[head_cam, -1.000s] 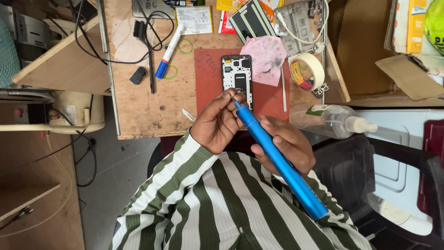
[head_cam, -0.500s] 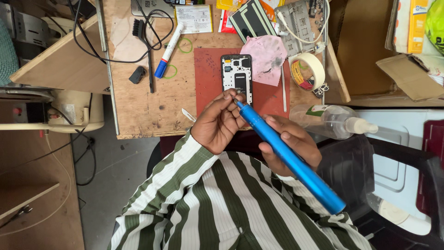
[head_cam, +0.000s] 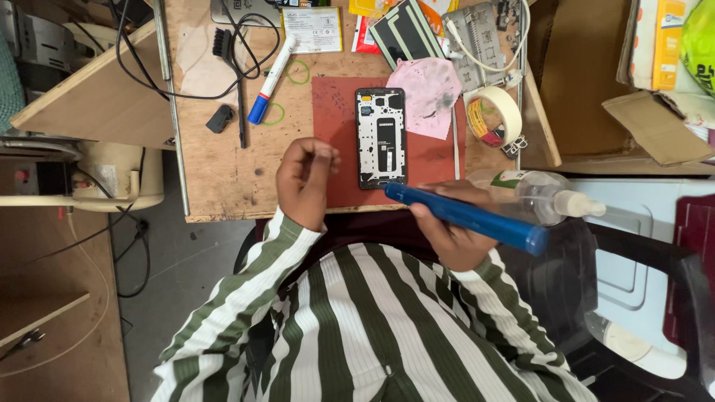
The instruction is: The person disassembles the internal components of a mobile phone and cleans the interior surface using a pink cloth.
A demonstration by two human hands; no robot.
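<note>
— Holding anything, the right hand [head_cam: 447,227]?
— Yes, its grip is clamped on a blue screwdriver [head_cam: 465,217], tip near the opened phone [head_cam: 380,137] lying on the red mat [head_cam: 331,141] on the counter [head_cam: 223,179].
— Left hand [head_cam: 304,182]?
— Loosely curled, holding nothing visible, beside the phone.

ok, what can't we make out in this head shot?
- Tip of the blue cylindrical tool: too small, against the opened black phone frame.
- Right hand: fingers partly hidden under the tool.
- Left hand: curled, pinched item, if any, unseen.
</note>
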